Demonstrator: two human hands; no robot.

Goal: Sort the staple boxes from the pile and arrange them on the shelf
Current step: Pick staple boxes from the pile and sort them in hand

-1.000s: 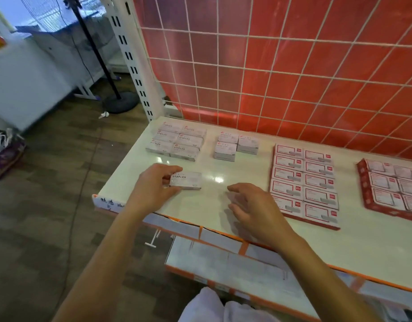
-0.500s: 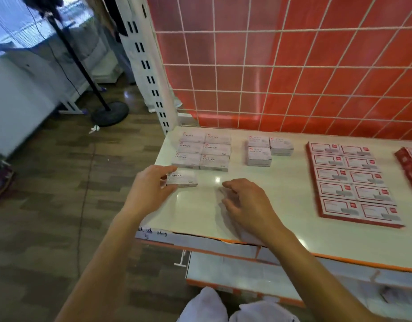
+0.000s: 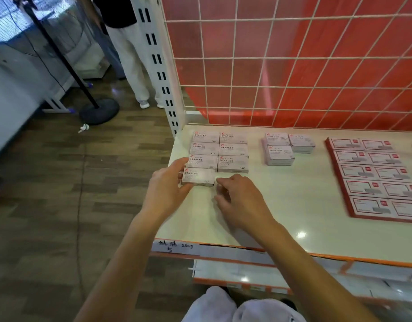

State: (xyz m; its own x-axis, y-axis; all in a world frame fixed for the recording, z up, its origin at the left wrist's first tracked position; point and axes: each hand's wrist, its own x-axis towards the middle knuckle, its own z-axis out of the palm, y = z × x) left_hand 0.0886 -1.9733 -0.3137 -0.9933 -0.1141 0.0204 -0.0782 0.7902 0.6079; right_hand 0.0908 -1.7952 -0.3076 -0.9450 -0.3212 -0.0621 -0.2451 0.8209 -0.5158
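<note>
Staple box: white, marked STAPLES, flat on the shelf near its left edge. It sits just in front of the left column of the arranged staple boxes, a block two wide and three deep at the back left corner.

Left hand: grips the box's left end, thumb on the near side and fingers curled over the far side.

Right hand: fingers loosely bent and holding nothing, tips down on the shelf, index tip at the box's right end.

Grey boxes: three short stacks, right of the block and apart from it.

Red-edged boxes: two columns, further right.

Backing: red panel behind a white wire grid.

Upright post: white, slotted, at the shelf's back left corner.

Label strip: handwritten, on the shelf's front edge.
</note>
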